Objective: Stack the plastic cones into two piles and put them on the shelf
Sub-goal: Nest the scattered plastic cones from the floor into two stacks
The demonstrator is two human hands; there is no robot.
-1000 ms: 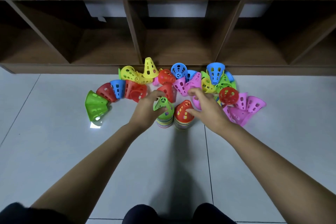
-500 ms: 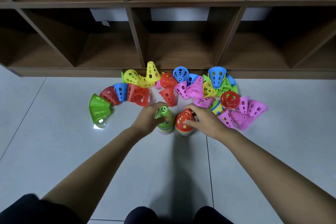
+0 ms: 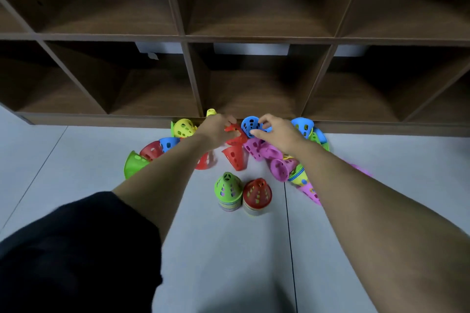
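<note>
Now left hand [image 3: 216, 127] grips red perforated plastic cone [image 3: 236, 132], right hand [image 3: 278, 132] pinches blue perforated plastic cone [image 3: 249, 125]; hasty pull may scatter pink neighbours [image 3: 254, 148].

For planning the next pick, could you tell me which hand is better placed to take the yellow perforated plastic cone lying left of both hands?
Left, probably: the left hand, gripping a red plastic cone, lies just beside that yellow perforated plastic cone; the right hand pinches a blue plastic cone farther right.
</note>
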